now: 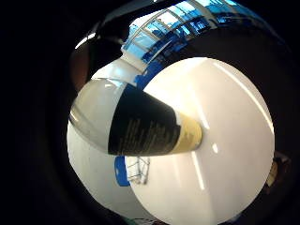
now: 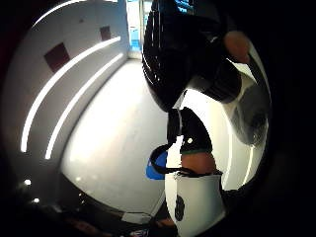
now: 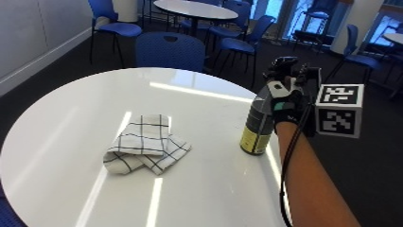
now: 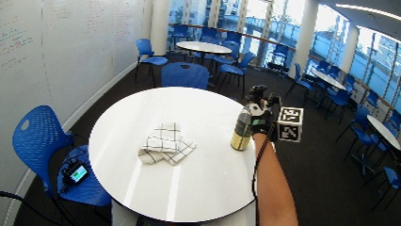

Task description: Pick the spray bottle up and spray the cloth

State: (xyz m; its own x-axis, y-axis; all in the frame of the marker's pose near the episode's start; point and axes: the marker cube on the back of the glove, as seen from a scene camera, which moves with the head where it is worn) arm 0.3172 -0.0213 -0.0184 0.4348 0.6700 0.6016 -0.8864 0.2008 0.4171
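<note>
Where the round white worktop (image 3: 75, 142) curves toward its right edge, the spray bottle (image 3: 258, 124) stands upright with its base on the glossy surface, and the gloved right hand (image 3: 288, 101) is wrapped around its upper part just below the black spray head, fingers curled on it. The bottle is a slim cylinder with a dark label on its middle, a yellow band at its base and a clear grey stretch toward the neck; in the little finger side palm view its body (image 1: 140, 124) runs across close to the palm, with the worktop behind its base. The cloth (image 3: 146, 145) lies well apart from the bottle, near the middle of the worktop: a soft white fabric with a thin dark check, loosely folded into a bunched heap. Blue chairs (image 3: 170, 51) stand behind.
</note>
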